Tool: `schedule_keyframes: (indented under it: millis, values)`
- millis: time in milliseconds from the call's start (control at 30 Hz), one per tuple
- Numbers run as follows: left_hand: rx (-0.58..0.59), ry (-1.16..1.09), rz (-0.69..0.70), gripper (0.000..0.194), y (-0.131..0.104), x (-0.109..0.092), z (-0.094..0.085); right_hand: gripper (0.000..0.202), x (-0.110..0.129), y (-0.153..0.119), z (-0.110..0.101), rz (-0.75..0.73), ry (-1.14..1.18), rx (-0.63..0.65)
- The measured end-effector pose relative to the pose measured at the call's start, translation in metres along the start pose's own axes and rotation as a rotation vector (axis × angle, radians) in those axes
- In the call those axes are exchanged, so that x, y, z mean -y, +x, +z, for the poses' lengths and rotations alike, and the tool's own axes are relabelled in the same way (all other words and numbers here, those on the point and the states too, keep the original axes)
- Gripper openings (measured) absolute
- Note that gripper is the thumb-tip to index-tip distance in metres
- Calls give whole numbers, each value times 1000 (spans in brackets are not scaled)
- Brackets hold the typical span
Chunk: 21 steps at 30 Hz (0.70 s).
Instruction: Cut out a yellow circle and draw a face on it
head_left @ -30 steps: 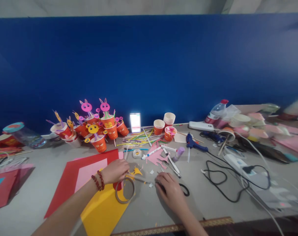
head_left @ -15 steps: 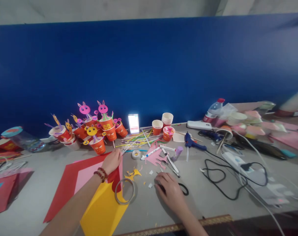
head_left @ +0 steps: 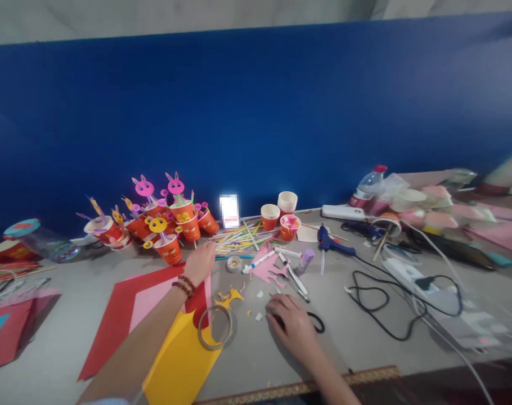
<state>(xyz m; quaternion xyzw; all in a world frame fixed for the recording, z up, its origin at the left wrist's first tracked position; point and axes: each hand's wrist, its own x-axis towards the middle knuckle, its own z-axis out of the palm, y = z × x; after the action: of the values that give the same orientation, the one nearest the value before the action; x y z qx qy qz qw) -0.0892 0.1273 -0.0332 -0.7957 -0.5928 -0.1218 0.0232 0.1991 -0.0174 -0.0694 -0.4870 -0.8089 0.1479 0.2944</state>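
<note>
Two hands, both palm-down over the worktable (head_left: 247,365). Step in hand, as judged: your L hand (head_left: 200,262) is at the near-left end of the loose straw pile (head_left: 239,239); your R hand (head_left: 293,323) rests lower, over the scissors.

Grip status:
- L hand: fingers partly curled, fingertips beside or on the straws; cannot tell if any straw is gripped.
- R hand: fingers loosely bent over the scissors (head_left: 323,325); one black handle loop shows, rest hidden. Cannot tell if they are gripped or merely covered.

Ref. positions:
- Small tape roll (head_left: 233,264): just right of L hand, on the table.
- Grey tape ring (head_left: 230,329): btwn the hands, partly over the yellow sheet (head_left: 178,360).
- Red sheet (head_left: 106,329) w/ pink sheet (head_left: 146,304) on top: under/beside L forearm.
- Yellow offcuts (head_left: 230,298): behind the ring.
- Blue-capped marker (head_left: 258,262) & purple-capped glue stick (head_left: 308,257): beyond R hand.
- Glue gun (head_left: 334,246): back right, cord trailing.
- Bunny-face cup (head_left: 185,216): back left, upright.

Next-move reqs (judgement): straws lie crossed, so any pick calls for a fingertip pinch on one end, kept clear of the tape roll. Any scissors lift calls for seating fingers in the loops first.
</note>
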Motion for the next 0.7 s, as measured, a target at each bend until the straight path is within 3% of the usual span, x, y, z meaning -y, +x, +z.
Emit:
schedule_keyframes:
  millis: [133, 233, 367, 400, 500, 567, 700]
  values:
    - [-52, -48, 110, 28, 32, -14, -10, 17, 2, 1, 0, 10, 3, 4]
    - [-76, -99, 204, 34, 27, -28, -15, 16, 1, -1, 0, 17, -2, -20]
    - [-20, -159, 299, 40, -28, -38, -24, 16, -9, -4, -4, 41, -17, -43]
    - [19, -171, 304, 48, -47, -38, -26, 16, -12, -5, -6, 45, -25, -49]
    - [299, -215, 251, 90, -99, -38, -27, 17, -23, -5, -13, 47, -47, -53]
    - [368, -222, 213, 108, -124, -40, -23, 18, -27, -1, -17, 37, -67, -43]
    - [333, -282, 225, 99, -141, -45, -19, 16, -22, 22, -21, -48, -133, 2]
